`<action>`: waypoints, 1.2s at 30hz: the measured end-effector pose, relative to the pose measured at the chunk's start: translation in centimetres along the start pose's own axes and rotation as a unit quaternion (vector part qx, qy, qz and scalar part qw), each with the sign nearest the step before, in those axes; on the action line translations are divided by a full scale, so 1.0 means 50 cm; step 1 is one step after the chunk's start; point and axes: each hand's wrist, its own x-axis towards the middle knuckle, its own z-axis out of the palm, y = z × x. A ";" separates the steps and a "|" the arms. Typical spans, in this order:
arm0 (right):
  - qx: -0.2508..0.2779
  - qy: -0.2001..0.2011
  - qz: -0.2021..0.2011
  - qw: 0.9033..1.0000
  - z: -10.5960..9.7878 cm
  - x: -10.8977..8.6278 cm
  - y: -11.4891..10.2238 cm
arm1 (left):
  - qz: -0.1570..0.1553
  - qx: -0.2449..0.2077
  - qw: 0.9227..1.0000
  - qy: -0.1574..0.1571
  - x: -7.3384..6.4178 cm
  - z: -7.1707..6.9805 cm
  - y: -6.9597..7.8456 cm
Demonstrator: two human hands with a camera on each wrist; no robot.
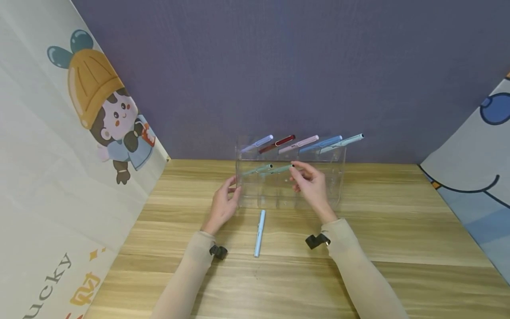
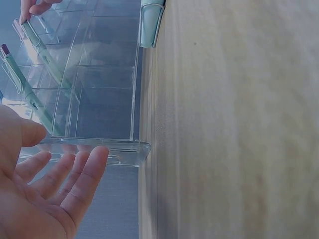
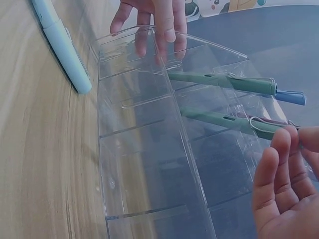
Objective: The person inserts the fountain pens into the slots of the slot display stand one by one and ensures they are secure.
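Note:
A clear tiered pen holder (image 1: 287, 201) stands against the back wall. My right hand (image 1: 312, 184) pinches the dark-tipped upper end of a green pen (image 3: 214, 118), whose lower part sits in a front-row slot. Another green pen (image 2: 31, 97) leans in the slot to its left. My left hand (image 1: 224, 204) is at the holder's left side, with fairly straight fingers (image 2: 82, 186) touching the clear side wall and the thumb toward the front. A light blue pen (image 1: 260, 234) lies on the table in front of the holder, between the two forearms.
The back row holds a lavender pen (image 1: 257, 143), a dark red pen (image 1: 277, 144), a pink pen (image 1: 299, 144), a blue pen (image 1: 321, 144) and a pale aqua pen (image 1: 341, 143). The wooden table (image 1: 398, 230) meets a dark blue-grey wall (image 1: 287, 71). Printed panels flank both sides.

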 end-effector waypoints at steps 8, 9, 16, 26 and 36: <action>-0.006 0.000 -0.014 1.000 -0.001 -0.002 0.004 | 0.001 0.000 1.000 -0.002 0.001 0.000 -0.001; -0.009 0.001 -0.013 1.000 -0.001 -0.002 0.004 | 0.000 0.000 1.000 -0.002 0.001 0.000 -0.001; -0.021 0.012 -0.015 1.000 0.004 0.001 0.008 | -0.001 -0.001 1.000 -0.002 0.001 0.000 -0.001; -0.018 0.013 -0.006 1.000 0.004 0.001 0.006 | -0.006 0.004 1.000 -0.002 0.002 0.000 0.002; -0.012 0.008 0.012 1.000 0.003 0.002 0.008 | -0.004 0.003 1.000 -0.004 0.001 -0.001 0.000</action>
